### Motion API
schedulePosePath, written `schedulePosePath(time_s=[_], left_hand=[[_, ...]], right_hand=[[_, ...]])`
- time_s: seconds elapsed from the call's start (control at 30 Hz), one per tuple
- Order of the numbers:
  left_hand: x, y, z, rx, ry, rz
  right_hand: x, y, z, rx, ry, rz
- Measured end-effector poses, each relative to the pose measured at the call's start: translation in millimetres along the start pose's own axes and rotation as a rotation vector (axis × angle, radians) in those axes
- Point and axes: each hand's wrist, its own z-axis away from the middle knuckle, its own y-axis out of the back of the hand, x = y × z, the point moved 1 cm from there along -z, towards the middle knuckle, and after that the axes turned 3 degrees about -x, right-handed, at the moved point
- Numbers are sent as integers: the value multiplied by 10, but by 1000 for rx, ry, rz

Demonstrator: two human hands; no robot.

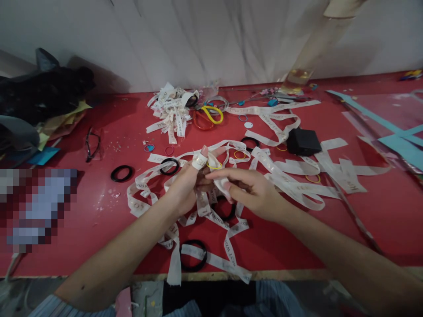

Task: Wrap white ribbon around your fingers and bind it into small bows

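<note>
White printed ribbon [236, 229] trails across the red table under both hands. My left hand [188, 185] is closed around ribbon, with a turn of it wrapped about the raised thumb. My right hand [253, 189] pinches a folded piece of the same ribbon, fingers pointing left. Between the hands a yellow rubber band [214, 165] sits around the ribbon. Black rings lie close by, one black ring [169, 166] left of the hands and another black ring [194, 255] near the front edge. The fingertips of my left hand are partly hidden.
A pile of cut ribbons [172, 110] and scissors with yellow and red handles [211, 115] lie at the back. To the right is a black box [303, 141] among more ribbon strips. Eyeglasses [92, 144] and a black bag [39, 88] are at left; a clear bottle [299, 77] stands behind.
</note>
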Motion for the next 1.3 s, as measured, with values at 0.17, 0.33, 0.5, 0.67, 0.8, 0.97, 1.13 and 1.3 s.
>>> schedulePosePath(time_s=[0.17, 0.33, 0.5, 0.67, 0.8, 0.97, 1.13, 1.3], left_hand=[[-20, -14, -3, -132, 66, 16], [-63, -25, 3, -210, 138, -16], [-46, -35, 6, -187, 118, -1], [-18, -14, -19, -149, 122, 49], [-9, -13, -16, -50, 133, 72], [15, -34, -15, 78, 97, 37], [11, -51, -10, 64, 23, 22], [3, -55, -8, 55, -14, 2]], right_hand=[[26, 56, -36, 115, -61, -264], [90, 98, -73, 87, -89, -552], [56, 69, -66, 56, -67, -563], [26, 8, -42, 20, -44, -541], [12, -33, -33, -50, -40, -548], [-30, -77, -40, -35, -102, -560], [-30, -54, -56, 36, -122, -528], [-25, -25, -56, 197, -65, -301]])
